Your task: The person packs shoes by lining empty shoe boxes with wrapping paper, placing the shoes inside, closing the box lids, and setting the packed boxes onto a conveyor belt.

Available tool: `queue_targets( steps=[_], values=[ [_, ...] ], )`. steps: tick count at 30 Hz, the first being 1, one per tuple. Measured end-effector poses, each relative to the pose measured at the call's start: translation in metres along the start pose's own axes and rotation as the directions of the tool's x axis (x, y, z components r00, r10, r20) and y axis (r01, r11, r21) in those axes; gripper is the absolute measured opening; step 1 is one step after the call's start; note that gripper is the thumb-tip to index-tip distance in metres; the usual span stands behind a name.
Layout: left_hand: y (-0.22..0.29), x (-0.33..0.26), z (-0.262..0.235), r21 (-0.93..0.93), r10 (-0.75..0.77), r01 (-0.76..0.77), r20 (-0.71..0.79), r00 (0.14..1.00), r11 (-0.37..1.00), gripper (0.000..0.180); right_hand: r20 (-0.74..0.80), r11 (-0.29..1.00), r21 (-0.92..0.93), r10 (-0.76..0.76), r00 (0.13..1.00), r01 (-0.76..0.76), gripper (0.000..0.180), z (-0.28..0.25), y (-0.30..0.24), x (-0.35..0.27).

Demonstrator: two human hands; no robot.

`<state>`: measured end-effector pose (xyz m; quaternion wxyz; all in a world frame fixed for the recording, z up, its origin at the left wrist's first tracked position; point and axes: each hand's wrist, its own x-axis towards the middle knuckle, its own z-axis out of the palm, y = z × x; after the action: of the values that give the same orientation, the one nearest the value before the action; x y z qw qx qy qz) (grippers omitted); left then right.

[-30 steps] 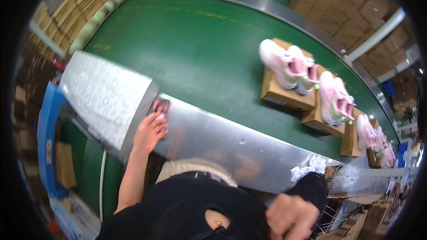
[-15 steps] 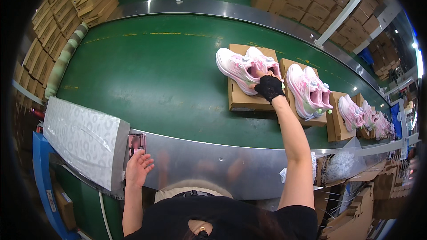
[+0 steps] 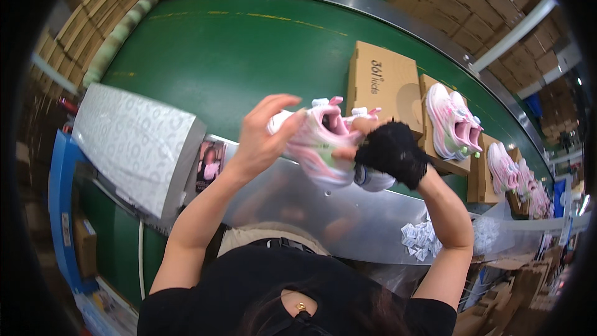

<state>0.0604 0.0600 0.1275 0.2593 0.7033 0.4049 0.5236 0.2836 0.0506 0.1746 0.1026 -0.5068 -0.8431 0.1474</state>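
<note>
A pair of white and pink sneakers (image 3: 320,155) with light green heels hangs tilted over the metal edge in front of me. My right hand (image 3: 395,152), in a black fingerless glove, is closed on the pair at the heel end. Part of the second shoe is hidden behind the first and by the glove. My bare left hand (image 3: 264,134) is at the toe end, its fingers spread and curved. The thumb overlaps the shoe while the fingertips stand above it; contact is unclear. Beyond the pair, a closed brown shoebox (image 3: 388,84) lies on the green conveyor belt (image 3: 249,50).
More sneakers (image 3: 451,121) sit on boxes in a row to the right. A patterned white box (image 3: 134,143) stands at left beside a phone (image 3: 210,162). Small white packets (image 3: 421,239) lie on the metal ledge (image 3: 273,205). Stacked cartons (image 3: 457,9) rise at the back.
My right hand has lifted the sneaker pair off its box and brought it closer to me. My left hand has moved from beside the phone up to the toes. The view has shifted.
</note>
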Motion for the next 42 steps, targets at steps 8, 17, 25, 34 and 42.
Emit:
queue_targets(
  steps=[8, 17, 25, 34, 42],
  values=[
    [-0.078, -0.079, 0.051, 0.131, -0.372, 0.36, 0.535, 0.759, 0.924, 0.05, 0.081, 0.897, -0.042, -0.436, 0.896, 0.44, 0.041, 0.12, -0.001, -0.046],
    [-0.053, -0.101, 0.062, 0.39, -0.402, 0.162, 0.679, 0.614, 0.907, 0.054, -0.233, 0.978, 0.161, -0.094, 0.968, 0.133, 0.013, 0.124, 0.102, 0.017],
    [-0.056, -0.097, 0.067, 0.313, -0.36, 0.192, 0.675, 0.644, 0.93, 0.064, -0.348, 0.808, -0.418, 0.279, 0.895, -0.415, 0.078, 0.178, 0.178, 0.047],
    [-0.07, -0.081, 0.079, 0.465, -0.048, -0.13, 0.352, 0.935, 0.876, 0.065, -0.534, 0.641, 0.764, 0.569, 0.626, 0.069, 0.044, 0.099, 0.086, -0.069],
    [-0.126, -0.088, 0.034, 0.57, -0.141, -0.162, 0.45, 0.882, 0.806, 0.039, -0.378, 0.512, 0.669, 0.858, 0.347, -0.539, 0.041, 0.195, 0.188, -0.258]
  ],
)
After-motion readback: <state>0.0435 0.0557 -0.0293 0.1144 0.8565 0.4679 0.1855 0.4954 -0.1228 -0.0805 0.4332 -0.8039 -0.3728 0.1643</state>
